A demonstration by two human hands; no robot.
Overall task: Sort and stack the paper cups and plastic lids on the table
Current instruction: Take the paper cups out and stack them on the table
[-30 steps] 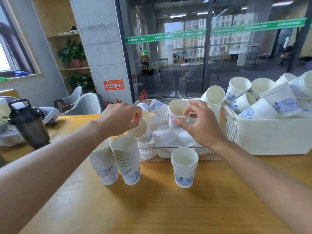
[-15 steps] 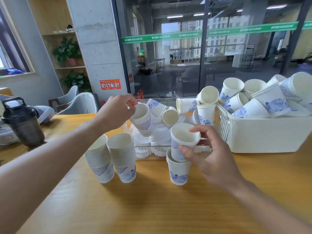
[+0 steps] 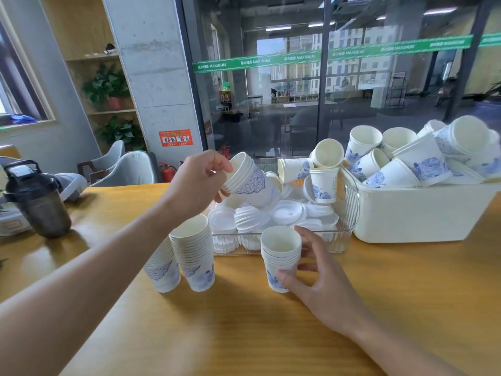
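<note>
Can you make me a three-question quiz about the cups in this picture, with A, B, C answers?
1. Where do the plastic lids lie?
A. in the clear tray
B. on the floor
C. inside the dark bottle

2. How many cup stacks stand upright on the table?
A. one
B. three
C. six

3. How is the stack in the left hand held?
A. upright
B. upside down
C. tipped on its side

Answers:
1 A, the lids fill the clear tray beside the white bin.
2 B, two tall stacks on the left, plus the short stack gripped by the right hand.
3 C, the tilted stack has its mouth pointing left.
</note>
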